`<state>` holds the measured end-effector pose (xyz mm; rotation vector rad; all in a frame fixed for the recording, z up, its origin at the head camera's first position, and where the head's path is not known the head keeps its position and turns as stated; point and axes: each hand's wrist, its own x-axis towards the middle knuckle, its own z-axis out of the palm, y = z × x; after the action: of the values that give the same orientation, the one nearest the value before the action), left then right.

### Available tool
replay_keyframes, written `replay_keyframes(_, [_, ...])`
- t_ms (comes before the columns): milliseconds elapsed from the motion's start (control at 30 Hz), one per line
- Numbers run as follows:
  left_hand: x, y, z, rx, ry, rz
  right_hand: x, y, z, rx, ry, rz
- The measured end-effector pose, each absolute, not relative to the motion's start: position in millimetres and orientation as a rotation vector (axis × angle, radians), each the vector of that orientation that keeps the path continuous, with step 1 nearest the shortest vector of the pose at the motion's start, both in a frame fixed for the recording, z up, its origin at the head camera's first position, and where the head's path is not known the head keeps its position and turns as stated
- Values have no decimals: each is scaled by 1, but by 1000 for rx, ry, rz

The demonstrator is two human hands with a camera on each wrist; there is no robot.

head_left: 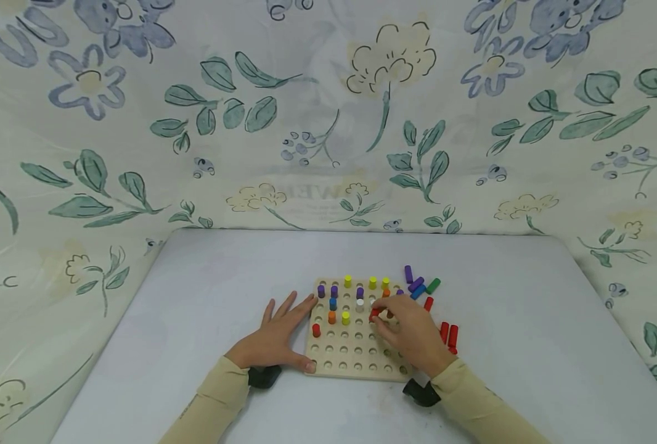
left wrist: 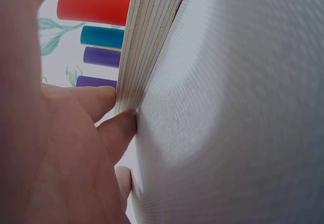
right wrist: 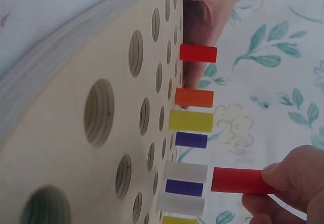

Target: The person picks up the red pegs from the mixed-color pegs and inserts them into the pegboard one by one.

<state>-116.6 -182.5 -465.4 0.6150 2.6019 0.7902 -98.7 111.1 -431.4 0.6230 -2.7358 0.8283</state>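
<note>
My right hand (head_left: 414,336) pinches a red peg (right wrist: 235,180) between thumb and fingers, above the right half of a wooden pegboard (head_left: 356,368). In the right wrist view the peg's free end points at the board, near two white pegs. My left hand (head_left: 270,341) lies along the board's left edge, fingers spread, its fingertips touching the side and its thumb at the near left corner. Standing in the holes are yellow, purple, blue, orange and white pegs, with one red peg (head_left: 316,330) near the left edge. The right hand hides part of the board.
Loose pegs lie on the white table (head_left: 240,265) right of the board: purple, blue (head_left: 418,291), green (head_left: 433,285) and several red ones (head_left: 453,336). Behind the table hangs a floral cloth (head_left: 328,123). The near rows of holes hold no pegs where they show.
</note>
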Motion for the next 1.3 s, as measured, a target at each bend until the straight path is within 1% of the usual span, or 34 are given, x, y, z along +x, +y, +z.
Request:
replay_keyframes(233, [-117, -182, -465, 613, 2599, 798, -98, 102, -432, 608, -2793, 828])
replay_keyframes(633, [-117, -182, -465, 613, 2607, 780, -94, 89, -432, 676, -2829, 839])
replay_keyframes(867, [-118, -183, -466, 629, 2610, 785, -95, 84, -435, 734, -2781, 773])
replay_keyframes(1300, [-118, -184, -469, 627, 2613, 786, -95, 76, -438, 816, -2778, 818])
